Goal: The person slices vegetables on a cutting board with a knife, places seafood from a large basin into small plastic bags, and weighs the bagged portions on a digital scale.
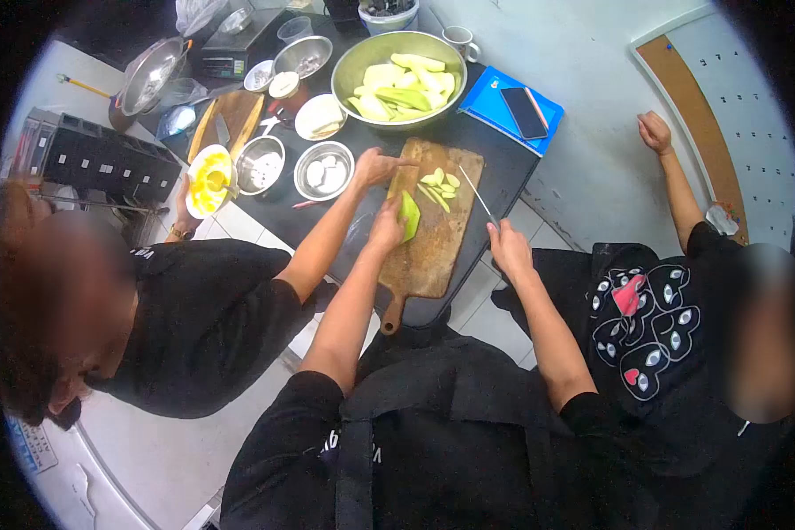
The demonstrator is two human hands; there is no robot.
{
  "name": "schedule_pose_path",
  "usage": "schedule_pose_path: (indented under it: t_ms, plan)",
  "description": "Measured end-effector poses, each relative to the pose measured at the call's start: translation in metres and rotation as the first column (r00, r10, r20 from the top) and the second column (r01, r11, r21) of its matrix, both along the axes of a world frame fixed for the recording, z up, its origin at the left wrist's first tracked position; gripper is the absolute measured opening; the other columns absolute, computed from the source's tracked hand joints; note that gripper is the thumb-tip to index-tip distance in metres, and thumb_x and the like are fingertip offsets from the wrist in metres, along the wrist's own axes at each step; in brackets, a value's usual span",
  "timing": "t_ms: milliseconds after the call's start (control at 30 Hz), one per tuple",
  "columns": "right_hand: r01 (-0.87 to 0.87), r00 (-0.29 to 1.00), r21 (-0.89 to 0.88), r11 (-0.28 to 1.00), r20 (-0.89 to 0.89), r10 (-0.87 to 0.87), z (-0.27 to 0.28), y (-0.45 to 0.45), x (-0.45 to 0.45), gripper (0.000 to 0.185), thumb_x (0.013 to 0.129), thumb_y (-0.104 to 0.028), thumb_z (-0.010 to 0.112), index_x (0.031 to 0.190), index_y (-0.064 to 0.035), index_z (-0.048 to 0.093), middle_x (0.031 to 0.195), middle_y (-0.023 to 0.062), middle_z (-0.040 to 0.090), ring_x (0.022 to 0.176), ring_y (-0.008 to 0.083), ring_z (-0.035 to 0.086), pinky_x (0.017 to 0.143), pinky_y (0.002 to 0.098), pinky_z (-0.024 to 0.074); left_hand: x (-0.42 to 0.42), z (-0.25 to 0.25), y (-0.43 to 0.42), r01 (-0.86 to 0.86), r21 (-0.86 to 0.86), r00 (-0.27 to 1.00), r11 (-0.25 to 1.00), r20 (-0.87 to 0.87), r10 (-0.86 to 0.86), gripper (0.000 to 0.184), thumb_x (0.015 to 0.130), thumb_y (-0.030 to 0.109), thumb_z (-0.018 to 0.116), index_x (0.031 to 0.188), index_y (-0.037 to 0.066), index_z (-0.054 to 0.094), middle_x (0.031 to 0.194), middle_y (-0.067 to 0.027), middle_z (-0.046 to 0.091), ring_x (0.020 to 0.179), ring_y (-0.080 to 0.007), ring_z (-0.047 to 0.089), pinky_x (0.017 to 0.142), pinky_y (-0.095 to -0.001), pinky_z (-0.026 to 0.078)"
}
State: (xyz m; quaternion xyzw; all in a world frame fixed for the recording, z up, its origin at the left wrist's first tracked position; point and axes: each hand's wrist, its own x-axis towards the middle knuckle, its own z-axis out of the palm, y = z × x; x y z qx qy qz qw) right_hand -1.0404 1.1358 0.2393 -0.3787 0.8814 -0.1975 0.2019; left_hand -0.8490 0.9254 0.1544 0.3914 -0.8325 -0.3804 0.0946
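My left hand [387,225] is closed round a green piece of fruit or vegetable [408,216] on the left part of the wooden cutting board [433,252]. Several thin pale-green slices [440,187] lie near the board's upper right. In my right hand [510,247] is the handle of a knife [480,194], its blade pointing up and left over the board's right edge. Just above my left hand, a co-worker's hand [382,166] reaches to the board's upper left.
A large metal bowl [349,75] of peeled green pieces stands beyond the board. A phone [524,113] lies on a blue folder [486,94]. Small metal bowls [324,194] stand left. One co-worker [194,327] holds a white bowl [193,182]; another person [654,327] is at right.
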Motion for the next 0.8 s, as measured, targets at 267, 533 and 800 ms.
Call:
schedule_pose_path:
  t_ms: [267,533,800]
  plan:
    - [0.018,1.0,0.008,1.0,0.011,-0.018,-0.009,0.005,0.006,0.036,0.093,-0.034,0.047,0.098,0.0011,0.048,0.084,0.0317,0.06,0.08,0.0486,0.059,0.071,0.0545,0.0457,0.004,0.001,0.008,-0.023,-0.066,0.992,0.998,0.121,0.031,0.059,0.082,0.015,0.062,0.137,0.013,0.042,0.138,-0.0151,0.042,0.126,-0.0342,0.039,0.106,-0.0493,0.029]
    - [-0.033,0.989,-0.174,0.984,-0.148,0.007,-0.061,-0.048,-0.008,0.028,0.088,-0.013,0.049,0.106,0.0085,0.047,0.102,0.0278,0.05,0.098,0.0439,0.051,0.084,0.0488,0.0437,0.01,-0.016,0.009,-0.047,-0.062,0.999,0.997,-0.027,0.045,0.055,0.083,0.017,0.061,0.135,0.011,0.044,0.134,-0.0177,0.046,0.123,-0.0372,0.042,0.104,-0.0427,0.033]
    - [-0.003,0.992,-0.096,0.995,-0.128,-0.01,-0.073,-0.081,0.012,0.032,0.092,-0.008,0.038,0.119,0.0057,0.046,0.113,0.0246,0.046,0.104,0.0417,0.048,0.087,0.0479,0.0437,0.089,0.027,0.076,-0.268,-0.201,0.961,0.942,-0.12,0.248,0.052,0.083,0.019,0.061,0.129,0.001,0.046,0.128,-0.0233,0.048,0.116,-0.0391,0.046,0.1,-0.0431,0.037]
